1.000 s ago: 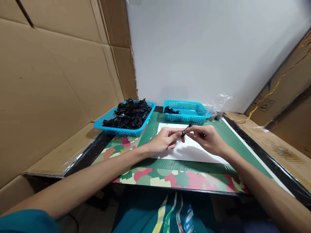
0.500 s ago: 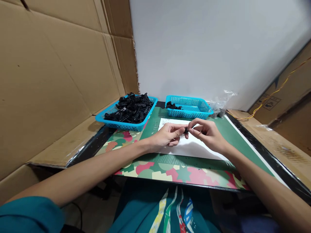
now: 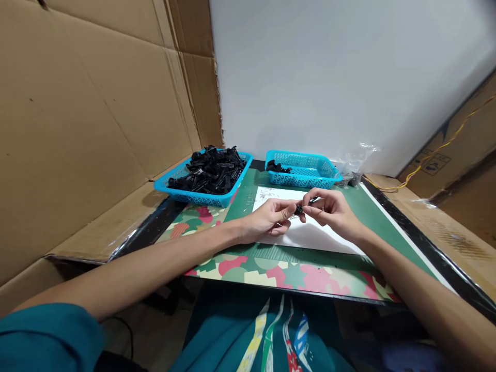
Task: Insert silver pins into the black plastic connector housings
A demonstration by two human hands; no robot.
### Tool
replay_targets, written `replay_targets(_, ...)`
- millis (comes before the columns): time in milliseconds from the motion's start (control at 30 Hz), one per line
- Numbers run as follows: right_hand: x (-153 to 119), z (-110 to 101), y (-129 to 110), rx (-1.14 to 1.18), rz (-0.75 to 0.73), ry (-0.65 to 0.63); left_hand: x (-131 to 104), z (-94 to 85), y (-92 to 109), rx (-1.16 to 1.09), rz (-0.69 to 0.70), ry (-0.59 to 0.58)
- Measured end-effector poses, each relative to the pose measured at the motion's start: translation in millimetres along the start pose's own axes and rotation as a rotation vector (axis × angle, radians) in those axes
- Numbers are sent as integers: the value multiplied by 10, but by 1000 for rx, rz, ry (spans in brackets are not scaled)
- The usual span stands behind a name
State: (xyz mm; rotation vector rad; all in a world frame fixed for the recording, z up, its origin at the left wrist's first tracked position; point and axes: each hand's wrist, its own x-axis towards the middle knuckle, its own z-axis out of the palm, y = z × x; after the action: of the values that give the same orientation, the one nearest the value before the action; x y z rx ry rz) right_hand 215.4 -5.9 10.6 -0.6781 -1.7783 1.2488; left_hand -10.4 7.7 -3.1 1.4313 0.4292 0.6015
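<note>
Over a white sheet [image 3: 310, 235], my left hand [image 3: 271, 218] pinches a small black part [image 3: 298, 210] between thumb and fingers. The fingertips of my right hand [image 3: 329, 209] meet the same part from the right, and a thin dark piece shows between its fingers. What exactly the right fingertips grip is too small to make out. Tiny metal pieces [image 3: 265, 193] lie scattered on the sheet's far left corner, and a few more show beneath my hands.
A blue basket [image 3: 197, 198] heaped with black parts stands at the back left. Another blue basket [image 3: 306, 181], with a few black parts at its left end, stands behind my hands. Beside it lies a clear plastic bag [image 3: 354, 168]. Cardboard [image 3: 96, 103] walls the left side.
The view has shifted slightly. My fingers have moved a little around the black part, and the thin dark piece at my right hand shows more clearly.
</note>
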Motion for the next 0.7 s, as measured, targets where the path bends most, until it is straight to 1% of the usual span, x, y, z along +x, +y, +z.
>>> replay_targets(200,2,-7,-6,15,36,-3,2,-4,-16,-12,-21,0)
replay_targets(500,4,-30,5,30,93,-28,26,-11,-66,-15,22,8)
replay_targets(700,-13,-40,3,39,102,-40,26,-5,-68,-3,29,41)
